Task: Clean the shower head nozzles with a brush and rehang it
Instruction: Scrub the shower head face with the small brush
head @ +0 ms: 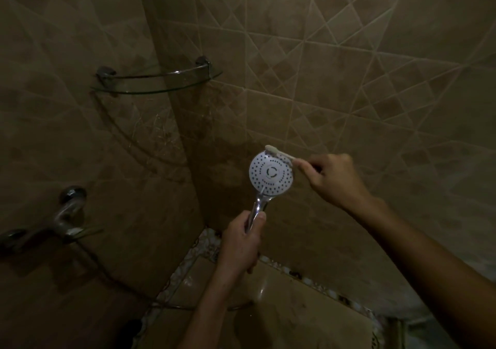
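My left hand (240, 241) fingers wrap the round white shower head's (271, 173) shiny handle; right hand (332, 178) fingers pinch the small white brush (276, 152). I should scrub every hole gently.

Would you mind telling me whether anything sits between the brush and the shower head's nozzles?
Nothing visible does. The right hand holds the brush with its bristles at the top edge of the shower head, which the left hand grips by the handle.
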`<state>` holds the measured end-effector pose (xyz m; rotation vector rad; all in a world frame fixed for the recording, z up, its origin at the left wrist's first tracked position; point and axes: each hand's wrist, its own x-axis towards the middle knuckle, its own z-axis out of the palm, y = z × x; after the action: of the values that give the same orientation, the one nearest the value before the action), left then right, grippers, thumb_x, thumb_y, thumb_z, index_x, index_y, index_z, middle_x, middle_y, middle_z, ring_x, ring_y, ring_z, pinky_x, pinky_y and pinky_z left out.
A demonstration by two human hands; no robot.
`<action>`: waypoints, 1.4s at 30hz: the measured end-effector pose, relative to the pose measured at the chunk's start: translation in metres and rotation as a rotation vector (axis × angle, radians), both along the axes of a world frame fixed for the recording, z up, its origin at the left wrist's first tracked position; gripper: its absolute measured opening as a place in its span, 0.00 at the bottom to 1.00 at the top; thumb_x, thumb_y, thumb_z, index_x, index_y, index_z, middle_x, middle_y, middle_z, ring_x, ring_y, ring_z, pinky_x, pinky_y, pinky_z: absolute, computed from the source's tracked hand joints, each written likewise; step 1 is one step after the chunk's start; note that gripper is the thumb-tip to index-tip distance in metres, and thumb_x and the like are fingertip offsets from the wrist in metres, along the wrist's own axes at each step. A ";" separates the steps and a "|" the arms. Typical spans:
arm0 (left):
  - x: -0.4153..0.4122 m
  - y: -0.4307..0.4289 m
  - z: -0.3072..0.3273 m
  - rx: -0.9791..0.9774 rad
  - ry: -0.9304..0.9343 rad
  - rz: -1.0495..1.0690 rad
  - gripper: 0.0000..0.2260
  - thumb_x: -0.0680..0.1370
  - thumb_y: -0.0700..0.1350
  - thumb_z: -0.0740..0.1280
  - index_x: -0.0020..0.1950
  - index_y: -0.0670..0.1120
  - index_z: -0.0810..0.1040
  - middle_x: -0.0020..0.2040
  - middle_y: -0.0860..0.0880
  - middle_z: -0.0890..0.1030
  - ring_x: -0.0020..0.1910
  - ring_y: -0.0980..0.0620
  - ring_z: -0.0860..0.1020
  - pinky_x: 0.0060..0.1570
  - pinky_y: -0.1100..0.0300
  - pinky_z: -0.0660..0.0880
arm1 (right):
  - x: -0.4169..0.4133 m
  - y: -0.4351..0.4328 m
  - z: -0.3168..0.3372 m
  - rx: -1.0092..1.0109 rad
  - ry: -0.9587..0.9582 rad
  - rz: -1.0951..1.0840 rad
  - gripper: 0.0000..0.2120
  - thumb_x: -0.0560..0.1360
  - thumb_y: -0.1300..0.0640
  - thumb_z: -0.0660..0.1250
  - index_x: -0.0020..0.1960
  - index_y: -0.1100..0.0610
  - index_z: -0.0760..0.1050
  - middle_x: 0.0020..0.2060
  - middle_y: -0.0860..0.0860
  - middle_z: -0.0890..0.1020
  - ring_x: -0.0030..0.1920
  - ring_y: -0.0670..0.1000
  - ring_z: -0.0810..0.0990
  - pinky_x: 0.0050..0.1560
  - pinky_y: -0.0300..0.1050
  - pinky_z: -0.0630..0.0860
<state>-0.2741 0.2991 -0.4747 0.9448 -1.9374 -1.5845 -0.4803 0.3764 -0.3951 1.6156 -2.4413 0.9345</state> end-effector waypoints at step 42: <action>0.055 -0.092 -0.006 0.160 0.078 -0.031 0.14 0.82 0.53 0.63 0.39 0.48 0.70 0.31 0.44 0.70 0.20 0.53 0.66 0.20 0.63 0.62 | 0.055 -0.080 -0.009 0.091 -0.039 0.147 0.17 0.80 0.44 0.62 0.35 0.48 0.76 0.22 0.48 0.74 0.22 0.46 0.74 0.22 0.33 0.68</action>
<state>-0.2193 0.2072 -0.4807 0.9045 -1.8023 -1.7887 -0.4256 0.2966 -0.4045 1.8462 -2.4519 0.8928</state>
